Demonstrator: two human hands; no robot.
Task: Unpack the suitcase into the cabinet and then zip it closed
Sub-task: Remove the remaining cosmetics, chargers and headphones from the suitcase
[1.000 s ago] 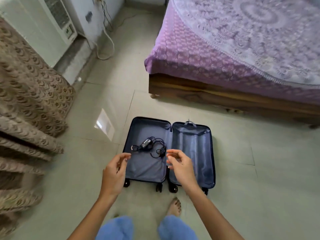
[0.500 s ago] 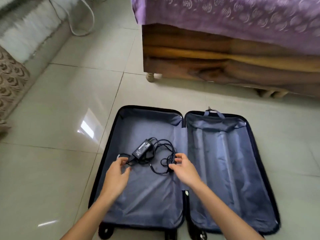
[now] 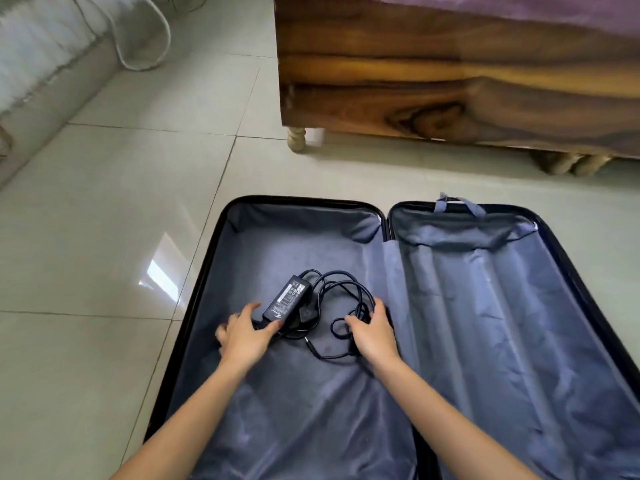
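1. Far left of the suitcase (image 3: 502, 323): pale wall base, with a white cable (image 3: 138, 68) looping down onto the tiled floor (image 3: 104, 220), well apart from the case.
2. Left half of the suitcase: open flat on the floor, grey-blue lining up, holding the black power adapter (image 3: 289, 299) about midway along, label side up.
3. At the adapter's near end: left hand (image 3: 247, 336), grip clamped on the brick, thumb on one side and forefinger on the other; outer fingers blurred.
4. Just right of the adapter, in the same half: black cord (image 3: 337, 272) in loose tangled loops, one plug tip lying free on the lining between the two hands.
5. At the right edge of those loops, beside the suitcase hinge: right hand (image 3: 372, 332), grip curled tight on a bunch of cord.
6. Right half of the suitcase: ridged lining showing, grey loop strap (image 3: 453, 204) at the far rim.
7. Beyond the suitcase's far rim, toward the right: wooden bed frame (image 3: 450, 81) on turned legs, purple bedspread (image 3: 519, 5) along the top, apart from the case.
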